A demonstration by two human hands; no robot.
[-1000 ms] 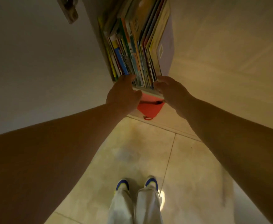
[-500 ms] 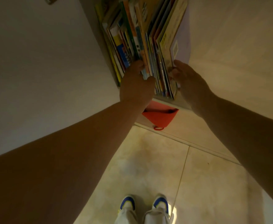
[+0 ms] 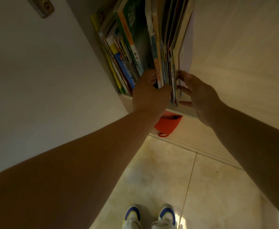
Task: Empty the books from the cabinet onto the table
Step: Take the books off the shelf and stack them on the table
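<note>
A row of thin, colourful books stands upright in the open cabinet (image 3: 187,111). A gap splits them into a left group (image 3: 124,63) and a right bundle (image 3: 167,60). My left hand (image 3: 149,93) has its fingers pushed into the gap and its thumb across the bundle's spines, gripping the bundle from the left. My right hand (image 3: 196,95) has its fingers on the bundle's right side, next to a pale lilac cover (image 3: 187,52). The bundle's lower ends sit at the shelf's front edge.
The white cabinet door (image 3: 44,76) stands open at the left, with a metal hinge (image 3: 43,7) near the top. A red pouch (image 3: 167,123) hangs below the shelf. A pale wall fills the right. My shoes (image 3: 149,215) stand on beige floor tiles.
My left hand's fingers have pushed into the row and opened a gap, parting the right bundle from the left books. My right hand has closed in on the bundle's right side.
</note>
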